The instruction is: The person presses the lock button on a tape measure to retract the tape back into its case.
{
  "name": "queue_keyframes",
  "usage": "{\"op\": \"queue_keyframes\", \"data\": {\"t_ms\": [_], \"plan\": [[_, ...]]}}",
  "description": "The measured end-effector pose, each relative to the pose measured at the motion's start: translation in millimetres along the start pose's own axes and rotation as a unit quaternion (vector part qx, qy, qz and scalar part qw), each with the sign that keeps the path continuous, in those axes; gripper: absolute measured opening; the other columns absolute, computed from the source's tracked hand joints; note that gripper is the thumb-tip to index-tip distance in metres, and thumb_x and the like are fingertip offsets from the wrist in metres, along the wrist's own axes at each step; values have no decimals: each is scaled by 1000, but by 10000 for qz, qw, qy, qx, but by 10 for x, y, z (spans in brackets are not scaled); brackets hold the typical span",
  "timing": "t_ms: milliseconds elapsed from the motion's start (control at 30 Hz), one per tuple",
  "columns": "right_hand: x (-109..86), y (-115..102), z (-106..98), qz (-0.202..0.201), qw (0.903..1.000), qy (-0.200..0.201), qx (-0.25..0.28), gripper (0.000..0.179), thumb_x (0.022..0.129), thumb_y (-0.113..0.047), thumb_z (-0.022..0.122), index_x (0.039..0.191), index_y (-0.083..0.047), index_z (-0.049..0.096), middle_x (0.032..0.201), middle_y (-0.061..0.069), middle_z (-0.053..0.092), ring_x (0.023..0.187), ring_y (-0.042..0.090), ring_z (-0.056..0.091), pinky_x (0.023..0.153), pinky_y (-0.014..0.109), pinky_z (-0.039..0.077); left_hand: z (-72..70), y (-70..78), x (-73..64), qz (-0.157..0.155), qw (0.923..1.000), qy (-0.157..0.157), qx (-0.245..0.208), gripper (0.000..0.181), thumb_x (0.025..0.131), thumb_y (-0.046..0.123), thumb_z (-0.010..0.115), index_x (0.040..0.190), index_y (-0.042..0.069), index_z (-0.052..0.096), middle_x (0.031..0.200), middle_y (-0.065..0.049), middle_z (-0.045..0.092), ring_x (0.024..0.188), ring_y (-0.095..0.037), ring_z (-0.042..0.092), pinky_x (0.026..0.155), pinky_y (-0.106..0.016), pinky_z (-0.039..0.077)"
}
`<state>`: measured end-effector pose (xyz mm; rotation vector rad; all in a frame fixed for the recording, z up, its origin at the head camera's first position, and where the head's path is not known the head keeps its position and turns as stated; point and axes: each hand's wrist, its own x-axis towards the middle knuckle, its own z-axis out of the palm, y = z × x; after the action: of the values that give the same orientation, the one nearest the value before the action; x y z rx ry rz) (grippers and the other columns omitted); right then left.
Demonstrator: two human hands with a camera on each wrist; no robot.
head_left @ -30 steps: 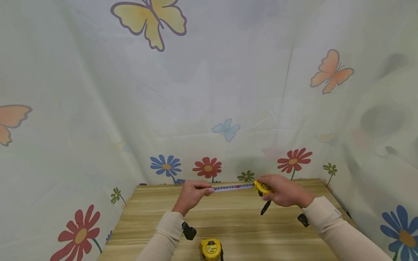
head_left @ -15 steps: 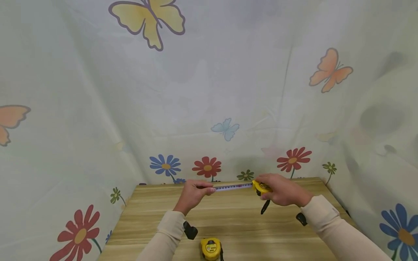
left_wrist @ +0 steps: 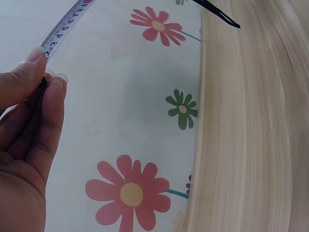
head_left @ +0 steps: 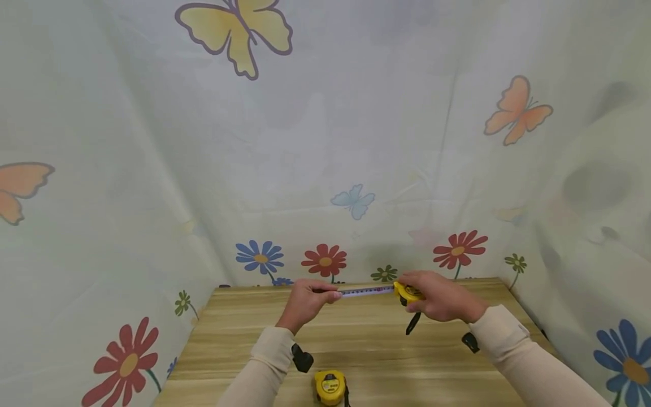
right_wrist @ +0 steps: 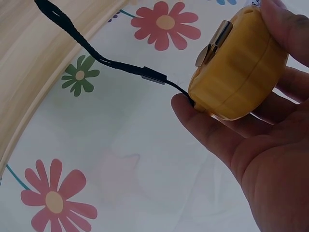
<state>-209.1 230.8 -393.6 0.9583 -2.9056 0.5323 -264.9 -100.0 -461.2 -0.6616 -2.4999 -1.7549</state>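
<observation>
My right hand [head_left: 441,296] grips a yellow tape measure [head_left: 407,293] above the far part of the wooden table, its black wrist strap [head_left: 413,323] dangling. In the right wrist view, fingers and thumb curl round the yellow case [right_wrist: 241,67], and a metal clip [right_wrist: 215,43] shows on its side. A short length of white blade [head_left: 367,291] stretches from the case to my left hand [head_left: 307,302]. There, thumb and fingers pinch the blade's end; low numbers on the blade [left_wrist: 63,34] show just past the thumb in the left wrist view, and the end hook is mostly hidden.
A second yellow tape measure [head_left: 329,387] with a black strap lies on the wooden table [head_left: 244,322] near the front edge. A pale curtain [head_left: 315,141] with printed flowers and butterflies hangs behind the table and along both sides.
My left hand has moved slightly right, toward the case, and the exposed blade is a little shorter. The right hand has barely moved, and the tape measure on the table stays put.
</observation>
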Motion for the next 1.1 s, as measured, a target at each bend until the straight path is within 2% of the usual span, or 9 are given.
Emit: {"op": "queue_keyframes", "data": {"t_ms": [267, 433, 633, 833, 1100], "plan": [[12, 15, 0, -21, 10000, -14, -16, 46, 95, -20, 77, 136, -3, 63, 117, 2, 69, 93, 10, 58, 83, 35, 55, 45, 10, 23, 14, 10000, -44, -79, 16, 93, 21, 80, 105, 12, 84, 102, -8, 82, 92, -23, 78, 86, -37, 63], [20, 7, 9, -10, 10000, -33, 26, 48, 95, -19, 77, 137, -2, 62, 120, 4, 69, 95, 11, 59, 85, 36, 56, 58, 12, 34, 17, 10000, -28, -91, 15, 92, 21, 81, 104, 12, 84, 101, -8, 82, 90, -22, 77, 83, -31, 62], [29, -8, 23, 11, 10000, -34, 24, 49, 95, -20, 77, 138, -1, 62, 124, 6, 69, 97, 12, 59, 86, 37, 56, 87, 27, 34, 31, 10000, -33, -60, 19, 92, 22, 81, 105, 9, 84, 101, -7, 82, 88, -18, 77, 83, -32, 62], [32, -19, 30, 3, 10000, -65, 63, 49, 95, -19, 77, 138, 0, 61, 125, 7, 69, 98, 13, 60, 87, 38, 56, 116, 54, 22, 97, 9999, -35, -76, 13, 93, 21, 80, 103, 14, 85, 102, -7, 82, 93, -29, 78, 85, -34, 63], [26, -27, 24, 16, 9999, -56, 91, 50, 95, -19, 77, 138, 0, 61, 124, 8, 69, 98, 14, 60, 88, 39, 57, 124, 69, 22, 156, 9998, -81, -109, 12, 95, 21, 78, 103, 15, 85, 102, -6, 82, 89, -15, 76, 84, -30, 61]]}}
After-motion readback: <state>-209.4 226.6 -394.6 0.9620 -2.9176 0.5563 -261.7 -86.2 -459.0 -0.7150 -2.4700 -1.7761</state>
